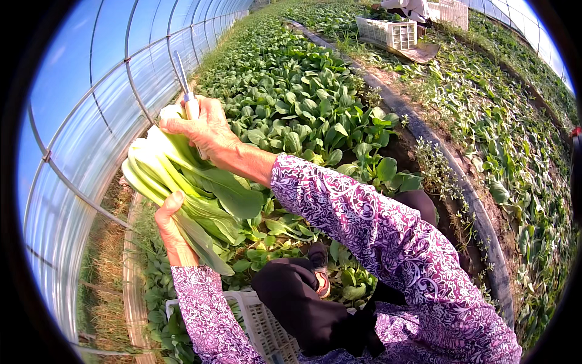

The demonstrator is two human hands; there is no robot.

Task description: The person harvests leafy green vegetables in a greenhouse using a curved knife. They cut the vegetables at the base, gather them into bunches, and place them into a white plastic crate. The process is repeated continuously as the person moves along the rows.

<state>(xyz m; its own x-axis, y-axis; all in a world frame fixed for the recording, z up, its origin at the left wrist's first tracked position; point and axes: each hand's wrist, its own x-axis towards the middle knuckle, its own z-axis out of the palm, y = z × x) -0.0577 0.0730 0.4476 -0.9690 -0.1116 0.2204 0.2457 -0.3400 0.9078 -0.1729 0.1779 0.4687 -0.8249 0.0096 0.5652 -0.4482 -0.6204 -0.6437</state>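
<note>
A bunch of bok choy (157, 166), white stems up and green leaves hanging down to the right, lies across my left hand (172, 223). The thumb of that hand presses over its stems. Against the top of the bunch, my right hand (211, 129) grips a knife (192, 105) by its light handle, its narrow blade pointing up and away. The same hand also touches a bok choy base at its thumb; whether it grips that plant firmly is hard to tell. Leaves and palm hide the left fingers.
A white plastic crate (268, 325) stands beside my bent leg. Rows of growing bok choy (300, 104) stretch ahead, edged by a dark hose-like strip (411, 118). Greenhouse film on metal hoops (132, 82) curves along the left. Farther off, a person (411, 8) crouches by another crate (386, 32).
</note>
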